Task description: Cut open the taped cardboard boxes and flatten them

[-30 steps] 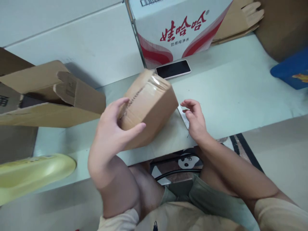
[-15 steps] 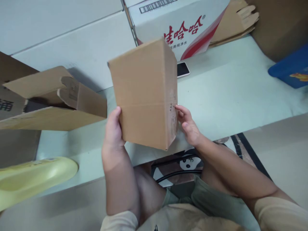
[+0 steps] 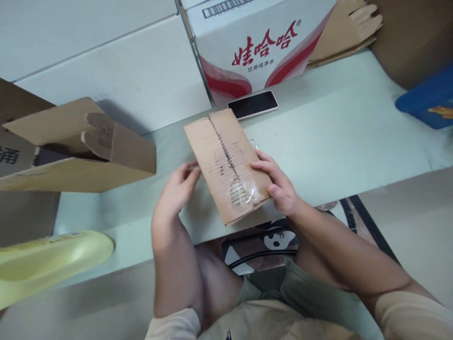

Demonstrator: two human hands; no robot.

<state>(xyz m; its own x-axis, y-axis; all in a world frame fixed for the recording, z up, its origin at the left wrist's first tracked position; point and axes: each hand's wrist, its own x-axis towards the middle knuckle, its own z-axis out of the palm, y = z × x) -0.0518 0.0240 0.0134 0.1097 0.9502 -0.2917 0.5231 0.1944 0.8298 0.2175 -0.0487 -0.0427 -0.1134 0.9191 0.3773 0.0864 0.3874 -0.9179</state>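
Observation:
A small brown cardboard box [image 3: 226, 160] rests on the pale green table [image 3: 336, 137] in front of me, its taped seam facing up with torn clear tape near the close end. My right hand [image 3: 278, 186] grips the box's right near corner, thumb on top and fingers round the side. My left hand [image 3: 177, 193] touches the box's left side with its fingertips, fingers slightly apart.
A black phone [image 3: 253, 104] lies just behind the box. Behind it stands a white and red carton [image 3: 255, 42]. An open cardboard box [image 3: 81, 141] lies at the left, a yellow plastic object [image 3: 49, 262] at the near left, a blue item [image 3: 430, 99] far right.
The box was lifted and turned over in both hands, then set down on the table with its taped seam up. My left hand has loosened from a full grip to a fingertip touch.

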